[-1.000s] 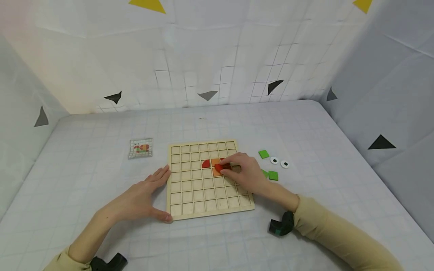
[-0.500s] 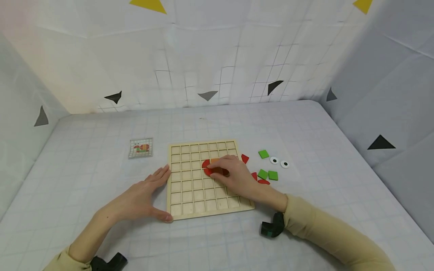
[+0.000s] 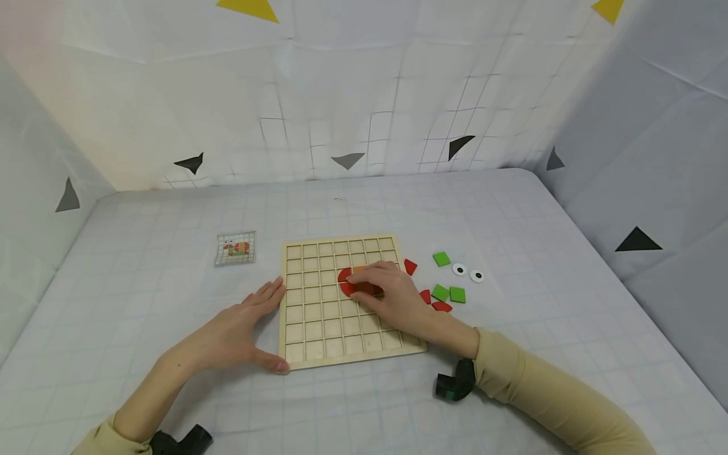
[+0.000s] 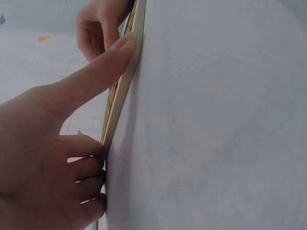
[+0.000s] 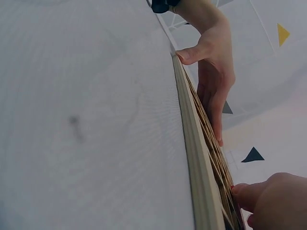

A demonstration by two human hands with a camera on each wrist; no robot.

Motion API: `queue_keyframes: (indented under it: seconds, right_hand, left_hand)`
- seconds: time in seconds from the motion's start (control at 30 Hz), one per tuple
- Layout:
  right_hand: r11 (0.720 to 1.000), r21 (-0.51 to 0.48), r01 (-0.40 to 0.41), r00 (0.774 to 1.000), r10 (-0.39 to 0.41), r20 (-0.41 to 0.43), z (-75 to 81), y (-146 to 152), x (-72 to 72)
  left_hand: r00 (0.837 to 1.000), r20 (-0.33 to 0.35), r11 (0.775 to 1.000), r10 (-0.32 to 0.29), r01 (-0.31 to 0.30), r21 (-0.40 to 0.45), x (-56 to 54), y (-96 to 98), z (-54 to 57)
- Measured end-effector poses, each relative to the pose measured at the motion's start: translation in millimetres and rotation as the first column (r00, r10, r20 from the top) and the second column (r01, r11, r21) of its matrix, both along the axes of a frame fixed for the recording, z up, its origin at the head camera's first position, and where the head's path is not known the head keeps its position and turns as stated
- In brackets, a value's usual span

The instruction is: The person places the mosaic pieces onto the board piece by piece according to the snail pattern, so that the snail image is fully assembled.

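Observation:
A square wooden grid board point(image 3: 318, 328) lies on the table. My left hand point(image 3: 239, 328) rests along its left side, fingers extended at the edge and thumb point(image 4: 105, 67) on the near left corner. Over the middle of the board, my right hand point(image 3: 392, 294) pinches a red quarter-circle tile point(image 3: 345, 289) between thumb and fingers, down at a cell. Right above that tile sits another red rounded tile point(image 3: 344, 274). Orange tiles point(image 3: 360, 270) show partly beside them, mostly covered by the right hand. In the right wrist view, a sliver of red shows at the right thumb point(image 5: 247, 194).
Right of the board lie loose red tiles point(image 3: 411, 266), several green square tiles point(image 3: 457, 294) and two white eye discs point(image 3: 476, 275). A small picture card point(image 3: 236, 248) with a coloured figure on a grid lies beyond the left hand. White cloth walls point(image 3: 352, 95) surround the table.
My right hand has moved left across the board with the red tile, bringing it under the other red one, and has since held nearly still there. The left hand stays put.

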State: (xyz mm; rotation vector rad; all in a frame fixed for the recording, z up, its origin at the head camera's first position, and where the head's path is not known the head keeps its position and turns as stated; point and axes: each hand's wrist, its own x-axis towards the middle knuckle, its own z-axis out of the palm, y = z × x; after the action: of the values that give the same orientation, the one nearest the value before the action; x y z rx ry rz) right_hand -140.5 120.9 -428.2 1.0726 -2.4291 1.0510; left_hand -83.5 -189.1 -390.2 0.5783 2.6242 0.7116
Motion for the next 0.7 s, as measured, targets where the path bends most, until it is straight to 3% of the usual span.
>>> queue_keyframes:
  seconds: [0.7]
  right_hand:
    - [0.999,-0.023,0.023,0.999,-0.024,-0.024,-1.4,0.5,-0.7]
  left_hand:
    - [1.000,-0.009,1.000,-0.003,0.003,-0.001,0.2,0.4,0.6]
